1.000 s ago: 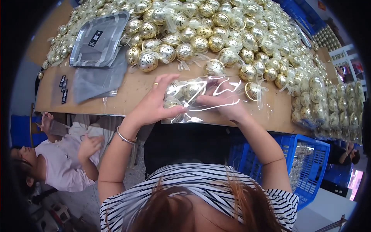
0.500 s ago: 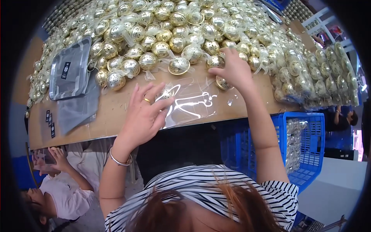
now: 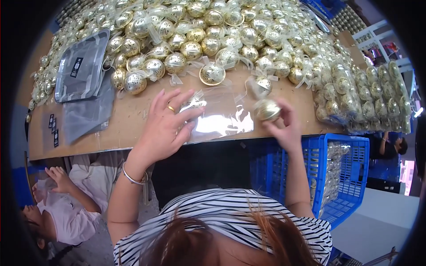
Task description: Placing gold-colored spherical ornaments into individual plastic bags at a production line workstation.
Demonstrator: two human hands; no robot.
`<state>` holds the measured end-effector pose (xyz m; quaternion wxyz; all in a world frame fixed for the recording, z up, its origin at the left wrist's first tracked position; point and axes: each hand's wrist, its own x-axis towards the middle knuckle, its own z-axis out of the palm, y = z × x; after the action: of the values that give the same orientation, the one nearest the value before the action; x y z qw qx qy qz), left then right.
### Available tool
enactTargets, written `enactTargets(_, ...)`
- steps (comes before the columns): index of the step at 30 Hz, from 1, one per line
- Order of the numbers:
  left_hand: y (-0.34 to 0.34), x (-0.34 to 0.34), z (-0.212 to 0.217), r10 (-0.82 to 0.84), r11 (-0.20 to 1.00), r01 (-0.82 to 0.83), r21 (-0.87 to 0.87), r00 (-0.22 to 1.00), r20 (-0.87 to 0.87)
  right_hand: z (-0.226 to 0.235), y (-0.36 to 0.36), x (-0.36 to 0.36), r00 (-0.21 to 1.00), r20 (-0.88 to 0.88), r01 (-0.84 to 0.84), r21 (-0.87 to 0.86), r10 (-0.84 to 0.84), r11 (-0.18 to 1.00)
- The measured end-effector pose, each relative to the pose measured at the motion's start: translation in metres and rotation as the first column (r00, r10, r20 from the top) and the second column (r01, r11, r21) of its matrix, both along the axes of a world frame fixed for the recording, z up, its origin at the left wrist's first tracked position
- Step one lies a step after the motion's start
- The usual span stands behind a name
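Observation:
My right hand (image 3: 286,128) grips a shiny gold ball ornament (image 3: 268,110) between thumb and fingers, just right of a clear plastic bag (image 3: 222,119). The bag lies flat on the table near its front edge and glints with reflected light. Across its left side rests my left hand (image 3: 168,122), fingers spread, wearing a ring and a bracelet. By its fingertips a patterned ball (image 3: 194,102) partly shows, seemingly inside the bag. Another gold ball with a sheer ribbon (image 3: 262,86) sits just beyond the held one. A dome-shaped ball (image 3: 212,74) lies behind the bag.
A large heap of ribboned gold balls (image 3: 213,17) covers the table's back. Packed rows of balls (image 3: 377,95) stand at right. A grey tray (image 3: 82,66) lies over clear bags (image 3: 86,117) at left. A blue crate (image 3: 321,177) stands at lower right. A person (image 3: 66,208) sits at lower left.
My right hand has drawn back toward me from the heap's front edge, now with a gold ball in it. My left hand stays on the bag.

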<state>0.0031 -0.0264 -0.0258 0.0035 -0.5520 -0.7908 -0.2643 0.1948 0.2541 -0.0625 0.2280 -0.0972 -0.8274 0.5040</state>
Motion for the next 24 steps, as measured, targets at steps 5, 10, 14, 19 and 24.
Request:
enactTargets(5,-0.006,-0.008,0.003,-0.05,0.998,0.051,-0.021,0.998,0.041,0.001,-0.017,-0.042,0.894,0.099,-0.357,-0.431,0.436,0.829)
enactTargets(10,-0.003,-0.013,-0.001,-0.132,0.99,0.13,0.057,0.99,0.041,0.026,-0.023,-0.09,0.526,0.311,-0.441,-0.697,0.792,0.566)
enactTargets(14,-0.005,-0.012,-0.003,-0.101,0.992,0.099,0.078,0.995,0.013,0.024,-0.063,-0.096,0.625,0.355,-0.516,-0.482,0.696,0.708)
enactTargets(19,0.0,-0.006,0.001,-0.022,1.0,0.022,-0.019,1.0,-0.007,0.01,-0.073,-0.091,0.751,0.417,-0.449,-0.247,0.513,0.859)
enactTargets(24,0.012,0.008,0.003,0.107,0.994,-0.108,-0.026,0.994,-0.027,0.029,-0.059,-0.092,0.816,0.493,-0.468,0.258,0.301,0.845)
